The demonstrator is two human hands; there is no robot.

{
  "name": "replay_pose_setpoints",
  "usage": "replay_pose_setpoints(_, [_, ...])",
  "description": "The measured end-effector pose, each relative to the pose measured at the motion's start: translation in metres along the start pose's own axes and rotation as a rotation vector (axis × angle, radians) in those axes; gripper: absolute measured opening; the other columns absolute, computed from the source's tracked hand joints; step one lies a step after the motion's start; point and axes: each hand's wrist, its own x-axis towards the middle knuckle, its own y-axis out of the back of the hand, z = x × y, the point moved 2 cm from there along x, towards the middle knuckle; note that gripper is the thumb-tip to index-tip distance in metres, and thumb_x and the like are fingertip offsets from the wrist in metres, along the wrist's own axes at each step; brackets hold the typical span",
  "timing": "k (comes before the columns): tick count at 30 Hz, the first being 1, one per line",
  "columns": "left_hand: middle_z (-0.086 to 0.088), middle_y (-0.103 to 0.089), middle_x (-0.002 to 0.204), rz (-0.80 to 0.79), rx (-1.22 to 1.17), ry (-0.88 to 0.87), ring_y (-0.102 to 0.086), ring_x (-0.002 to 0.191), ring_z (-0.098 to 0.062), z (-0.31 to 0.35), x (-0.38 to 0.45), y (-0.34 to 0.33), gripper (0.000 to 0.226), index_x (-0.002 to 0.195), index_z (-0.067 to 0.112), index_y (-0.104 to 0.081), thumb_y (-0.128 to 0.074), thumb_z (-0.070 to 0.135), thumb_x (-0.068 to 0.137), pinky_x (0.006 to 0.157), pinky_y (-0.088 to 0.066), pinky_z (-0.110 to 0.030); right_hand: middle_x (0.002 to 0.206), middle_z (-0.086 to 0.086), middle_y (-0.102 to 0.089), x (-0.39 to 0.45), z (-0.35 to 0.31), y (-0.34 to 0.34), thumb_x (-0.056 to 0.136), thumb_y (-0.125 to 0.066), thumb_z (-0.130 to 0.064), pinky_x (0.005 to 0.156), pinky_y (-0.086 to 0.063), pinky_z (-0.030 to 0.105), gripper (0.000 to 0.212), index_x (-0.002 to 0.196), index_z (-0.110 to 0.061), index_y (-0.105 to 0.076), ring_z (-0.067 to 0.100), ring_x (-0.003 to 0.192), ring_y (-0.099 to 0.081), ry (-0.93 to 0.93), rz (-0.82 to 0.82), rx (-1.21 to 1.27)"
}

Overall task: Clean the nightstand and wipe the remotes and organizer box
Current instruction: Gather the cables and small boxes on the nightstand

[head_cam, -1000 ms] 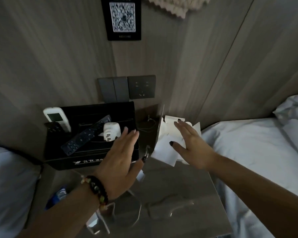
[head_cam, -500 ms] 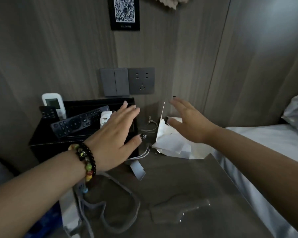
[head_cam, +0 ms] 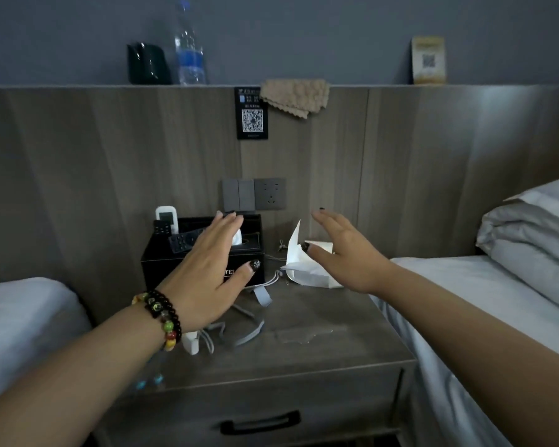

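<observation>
Two hands up over a grey wood-grain nightstand (head_cam: 320, 353), both holding nothing. L→R:

White-sheeted bed (head_cam: 23, 314) at far L edge. Left hand (head_cam: 207, 275), beaded bracelet (head_cam: 160, 317) on wrist, fingers straight and together, palm down, hovering in front of / over a black rectangular organizer box (head_cam: 162, 266) at back-left of the top. Contact w/ box: can't tell. In the box: white AC remote w/ small screen (head_cam: 167, 217) standing upright at back-left corner, a black button remote (head_cam: 184, 241) lying tilted across the top, small white object (head_cam: 238, 238) mostly hidden behind the fingers.

Below left hand: white charger block (head_cam: 192, 345) w/ white cable, grey strap (head_cam: 249, 321) looped loosely on the top. Clear plastic wrapper (head_cam: 304, 335) lying flat near centre.

On the wood wall panel above: grey switch and socket plate (head_cam: 255, 194), black QR code sign (head_cam: 252, 114), beige textured cloth (head_cam: 294, 96) draped off the ledge. On ledge: dark kettle (head_cam: 147, 64), clear water bottle (head_cam: 189, 46), yellow card (head_cam: 428, 59) far R.

Right hand (head_cam: 346, 253) released, fingers spread slightly, over crumpled white paper (head_cam: 304, 266) at back-right of nightstand; touching or not, can't tell. Second white bed (head_cam: 484, 301) w/ folded pillows (head_cam: 536, 227) at R.
</observation>
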Motion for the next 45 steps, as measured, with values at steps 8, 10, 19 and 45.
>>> replay_pose_setpoints(8, [0.012,-0.001,0.159,0.141,-0.023,0.005,0.003,0.145,0.000,0.025,-0.051,0.000,0.081,0.153,0.020,-0.001,-0.056,0.023,0.094,0.118,-0.006,-0.021,0.160,-0.001,-0.024,-0.058,-0.025,-0.013,0.097,-0.056,-0.026,0.108,-0.016,0.014,0.063,0.153,-0.014,-0.028,0.014,0.146,-0.024,-0.013,0.074,0.075])
replay_pose_setpoints(10, [0.011,-0.004,0.160,0.175,-0.115,0.048,0.000,0.145,0.001,0.028,-0.062,-0.006,0.079,0.153,0.021,-0.003,-0.056,0.025,0.094,0.116,-0.005,-0.018,0.160,0.001,-0.025,-0.067,-0.024,-0.023,0.097,-0.056,-0.026,0.113,-0.020,0.021,0.064,0.153,-0.014,-0.028,0.016,0.147,-0.024,-0.032,0.051,0.081])
replay_pose_setpoints(19, [0.015,-0.024,0.155,0.247,-0.473,0.153,-0.023,0.141,0.002,-0.007,-0.105,-0.039,0.066,0.151,0.030,-0.018,-0.053,0.025,0.096,0.116,-0.023,-0.029,0.152,0.008,-0.038,-0.068,0.000,-0.053,0.095,-0.059,-0.023,0.102,-0.021,0.015,0.058,0.147,-0.010,-0.038,0.021,0.140,-0.035,-0.143,0.071,0.000])
replay_pose_setpoints(45, [0.014,-0.062,0.109,0.279,-0.358,-0.029,-0.056,0.103,0.004,-0.082,-0.086,-0.079,0.034,0.116,0.026,-0.062,-0.045,0.035,0.088,0.085,-0.043,-0.015,0.114,0.012,-0.065,0.065,0.059,-0.093,0.095,-0.049,-0.009,0.079,-0.047,0.036,0.028,0.114,-0.013,-0.069,0.037,0.102,-0.064,-0.219,0.140,-0.790])
